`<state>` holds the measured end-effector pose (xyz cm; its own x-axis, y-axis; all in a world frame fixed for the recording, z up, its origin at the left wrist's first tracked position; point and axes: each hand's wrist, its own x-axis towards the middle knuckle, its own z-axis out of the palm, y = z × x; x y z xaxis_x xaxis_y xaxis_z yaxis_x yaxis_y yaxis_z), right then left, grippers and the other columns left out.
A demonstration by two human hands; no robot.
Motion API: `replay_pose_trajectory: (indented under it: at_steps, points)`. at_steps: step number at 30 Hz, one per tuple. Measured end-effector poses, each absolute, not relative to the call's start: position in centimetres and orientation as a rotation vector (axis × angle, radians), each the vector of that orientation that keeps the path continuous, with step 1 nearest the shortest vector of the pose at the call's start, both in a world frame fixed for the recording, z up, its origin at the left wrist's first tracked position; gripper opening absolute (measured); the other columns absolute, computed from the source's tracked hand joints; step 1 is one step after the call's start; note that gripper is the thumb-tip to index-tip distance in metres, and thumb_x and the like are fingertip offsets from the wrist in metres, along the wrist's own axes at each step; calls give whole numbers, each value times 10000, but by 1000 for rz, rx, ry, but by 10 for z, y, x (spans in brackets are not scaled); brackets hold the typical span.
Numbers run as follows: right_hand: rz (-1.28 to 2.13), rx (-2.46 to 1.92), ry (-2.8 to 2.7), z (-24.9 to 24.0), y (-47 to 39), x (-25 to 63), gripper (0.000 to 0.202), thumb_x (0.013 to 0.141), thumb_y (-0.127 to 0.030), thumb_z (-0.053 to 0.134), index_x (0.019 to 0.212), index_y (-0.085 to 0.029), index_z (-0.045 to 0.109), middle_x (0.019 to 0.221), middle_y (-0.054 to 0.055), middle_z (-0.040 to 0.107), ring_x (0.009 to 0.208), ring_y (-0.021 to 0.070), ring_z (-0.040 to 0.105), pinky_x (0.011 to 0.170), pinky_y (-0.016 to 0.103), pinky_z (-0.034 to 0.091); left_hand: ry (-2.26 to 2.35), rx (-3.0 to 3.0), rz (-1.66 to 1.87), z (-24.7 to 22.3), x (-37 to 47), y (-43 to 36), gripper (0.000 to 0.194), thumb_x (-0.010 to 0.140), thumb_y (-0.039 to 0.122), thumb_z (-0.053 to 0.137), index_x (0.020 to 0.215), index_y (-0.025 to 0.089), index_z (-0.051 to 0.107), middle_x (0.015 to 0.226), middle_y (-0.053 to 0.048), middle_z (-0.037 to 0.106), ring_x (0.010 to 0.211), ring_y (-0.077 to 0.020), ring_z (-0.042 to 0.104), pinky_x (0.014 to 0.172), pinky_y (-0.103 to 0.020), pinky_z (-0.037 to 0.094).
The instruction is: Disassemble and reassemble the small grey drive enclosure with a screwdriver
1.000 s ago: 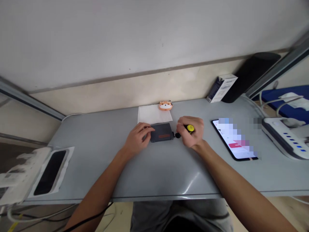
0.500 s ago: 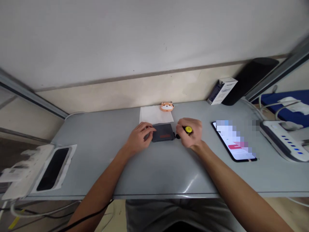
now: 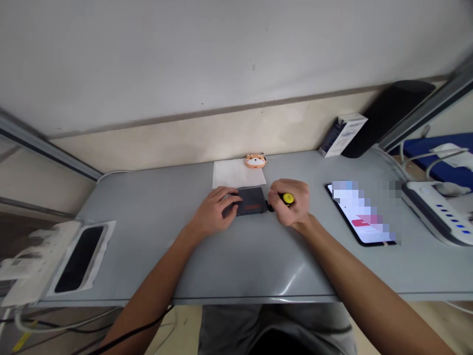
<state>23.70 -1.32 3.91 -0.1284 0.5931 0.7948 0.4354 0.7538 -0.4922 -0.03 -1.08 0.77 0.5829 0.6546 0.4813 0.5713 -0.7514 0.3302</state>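
A flat dark grey electronic box [image 3: 252,197] with reddish print on top and a row of small slots along its near side lies on the desk. My left hand [image 3: 216,209] is closed around its left end, fingers on top and thumb at the near side. At the box's right end, my right hand [image 3: 291,202] is wrapped in a fist around a black screwdriver with a yellow handle end [image 3: 288,198]. Its black front part points left at the box's right side; the tip is too small to make out.
Behind the box are a white paper [image 3: 236,173] and an orange animal-face case [image 3: 255,160]. To the right lie a lit phone [image 3: 360,217], a power strip [image 3: 439,212], a small carton [image 3: 343,134] and a black cylinder [image 3: 389,118]. A dark phone [image 3: 80,259] lies left.
My left hand has gone from fingertips resting at the box's left edge to a fuller grip around that end. My right fist has barely shifted. The view has moved slightly.
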Motion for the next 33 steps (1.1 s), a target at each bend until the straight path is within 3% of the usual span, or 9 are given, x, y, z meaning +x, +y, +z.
replay_pose_trajectory:
  at_steps: [18, 33]
  points:
    - [131, -800, -1745, 41, -12, 239, 374, 834, -101, 495, 542, -237, 306, 434, -49, 337, 399, 101, 328, 445, 279, 268, 1018, 2704, 916, 9, 0, -11, 233, 963, 113, 576, 1127, 212, 708, 1180, -104, 711, 1099, -240, 683, 953, -436, 610]
    - [399, -911, -1650, 37, -16, 233, 381, 860, -192, 483, 504, -234, 355, 450, -31, 388, 429, 109, 366, 471, 283, 295, 1043, 2687, 885, 8, -1, -10, 216, 991, 143, 563, 1129, 217, 711, 1205, -100, 712, 1118, -235, 680, 972, -432, 600]
